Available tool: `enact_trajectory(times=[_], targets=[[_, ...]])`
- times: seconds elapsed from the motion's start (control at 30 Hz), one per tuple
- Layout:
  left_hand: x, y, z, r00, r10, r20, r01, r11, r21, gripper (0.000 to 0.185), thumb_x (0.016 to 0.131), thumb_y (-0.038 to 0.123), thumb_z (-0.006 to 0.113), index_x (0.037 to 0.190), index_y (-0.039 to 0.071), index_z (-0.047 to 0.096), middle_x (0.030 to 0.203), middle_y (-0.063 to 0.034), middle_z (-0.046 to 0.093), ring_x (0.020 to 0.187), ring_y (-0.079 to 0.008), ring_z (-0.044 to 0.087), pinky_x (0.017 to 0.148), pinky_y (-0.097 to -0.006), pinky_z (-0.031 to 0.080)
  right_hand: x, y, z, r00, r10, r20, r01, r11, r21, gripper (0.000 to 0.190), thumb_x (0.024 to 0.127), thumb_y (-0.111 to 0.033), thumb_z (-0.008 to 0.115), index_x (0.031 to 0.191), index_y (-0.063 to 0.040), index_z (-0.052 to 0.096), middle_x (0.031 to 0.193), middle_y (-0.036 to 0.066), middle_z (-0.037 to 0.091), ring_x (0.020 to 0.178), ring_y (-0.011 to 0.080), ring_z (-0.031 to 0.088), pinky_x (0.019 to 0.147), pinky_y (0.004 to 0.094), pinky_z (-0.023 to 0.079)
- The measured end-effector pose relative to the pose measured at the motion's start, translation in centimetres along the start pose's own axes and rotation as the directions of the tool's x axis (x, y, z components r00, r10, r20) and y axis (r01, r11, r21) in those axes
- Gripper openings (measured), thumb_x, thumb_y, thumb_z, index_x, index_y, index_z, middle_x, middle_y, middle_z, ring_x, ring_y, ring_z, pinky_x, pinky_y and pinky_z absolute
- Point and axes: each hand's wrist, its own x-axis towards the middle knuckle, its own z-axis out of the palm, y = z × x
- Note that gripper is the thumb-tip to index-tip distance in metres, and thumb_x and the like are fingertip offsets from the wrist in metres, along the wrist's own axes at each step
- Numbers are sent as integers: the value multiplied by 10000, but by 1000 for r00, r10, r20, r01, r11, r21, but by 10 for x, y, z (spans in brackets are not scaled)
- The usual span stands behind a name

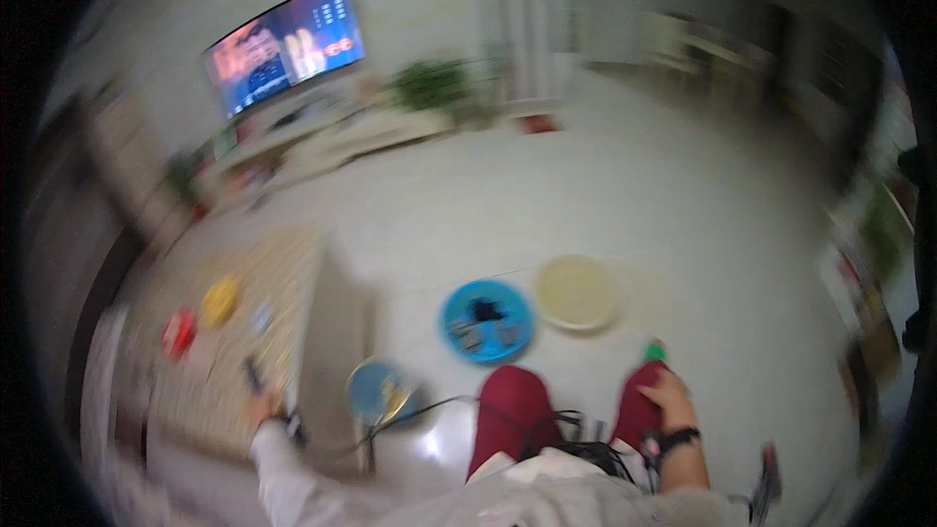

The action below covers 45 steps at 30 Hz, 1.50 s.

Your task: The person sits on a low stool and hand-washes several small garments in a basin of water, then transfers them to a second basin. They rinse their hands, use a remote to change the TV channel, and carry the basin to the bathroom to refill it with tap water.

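Note:
My left hand (265,406) is at the near right part of a wood-patterned table (227,388), on or beside a dark elongated object (253,373); blur hides whether its fingers grip it. On my right knee, over dark red trousers, rests my right hand (667,391), with a black band at the wrist. Beyond my knees, a blue basin (488,359) on the floor holds a black item and greyish items. Beside it stands a pale yellow round basin (577,293). A small bin (377,391) with light-coloured contents stands right of the table.
A red item (178,334), a yellow item (220,300) and a small pale item (261,317) lie on the table. A lit television (285,47) is above a low cabinet (381,133), near a green plant (430,84). A black cable (417,410) runs from my left wrist area towards my lap.

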Motion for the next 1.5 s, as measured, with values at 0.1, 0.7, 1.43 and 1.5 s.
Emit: enact_trajectory(times=[0.1,0.7,1.43,1.5], targets=[[-3,36,-29,978,-189,89,181,979,93,364,724,402,551,791,50,613,682,-151,588,589,-222,538,516,-379,411,-8,-6,11,989,148,19,-140,964,-225,630,587,-425,681,1056,-44,505,1072,199,513,1005,320,497,843,406,417],[6,5,-33,989,-25,143,117,718,-686,293,747,283,558,958,81,568,882,-108,591,741,-262,564,608,-335,443,-23,4,17,974,180,135,-147,964,-221,1026,563,-497,680,1329,-121,110,1301,216,292,1207,335,290,932,474,317],[-139,120,-55,965,223,136,225,-441,-869,280,765,134,578,1015,124,451,824,-12,527,704,-146,545,688,-381,489,-16,-33,23,947,224,231,-141,935,-325,1016,599,-449,676,1342,-133,60,1317,244,205,1156,371,349,926,397,353],[-141,129,-50,929,161,332,367,-499,-785,351,755,91,572,1068,140,422,848,-10,510,706,-150,545,672,-376,497,-16,-31,24,951,215,224,-137,938,-319,1014,601,-444,677,1342,-132,60,1316,247,205,1156,378,346,928,401,350]])
